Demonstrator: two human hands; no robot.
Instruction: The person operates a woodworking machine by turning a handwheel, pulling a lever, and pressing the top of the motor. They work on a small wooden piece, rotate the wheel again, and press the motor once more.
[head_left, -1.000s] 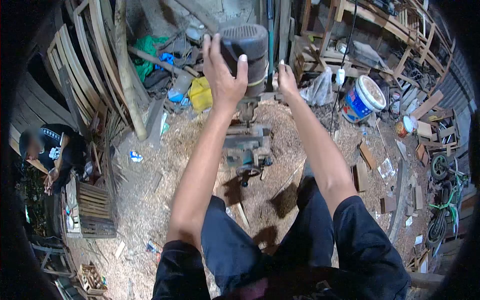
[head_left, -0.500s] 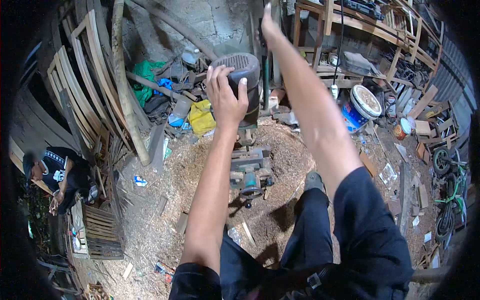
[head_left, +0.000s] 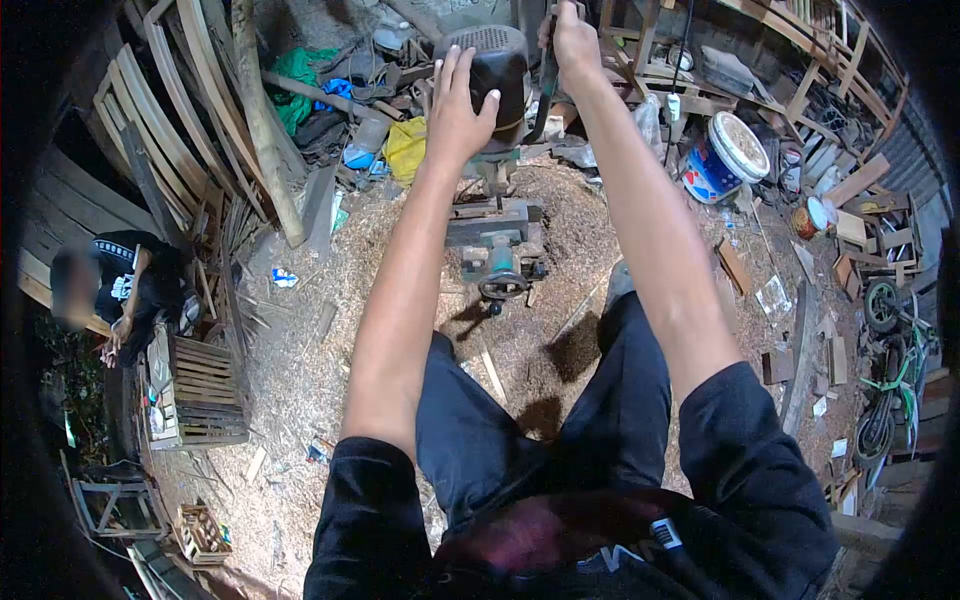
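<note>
My left hand (head_left: 462, 115) lies with spread fingers against the side of a dark cylindrical motor housing (head_left: 502, 75) that has a perforated top. To its right, my right hand (head_left: 576, 45) is closed round the upper part of a dark lever (head_left: 546, 95) near the top edge. Below the housing stands a machine vise (head_left: 497, 225) with a round handwheel (head_left: 503, 286), on a floor covered in wood shavings.
A seated person (head_left: 120, 290) is at the left, beside a slatted wooden crate (head_left: 208, 385). Curved wooden frames (head_left: 150, 130) lean behind. At the right are a white-rimmed bucket (head_left: 728, 158), scrap wood and a small green bike (head_left: 895, 375).
The view has shifted, and the housing appears higher. My right hand, earlier with extended fingers beside the lever, has closed round it. The left hand remains on the housing.
</note>
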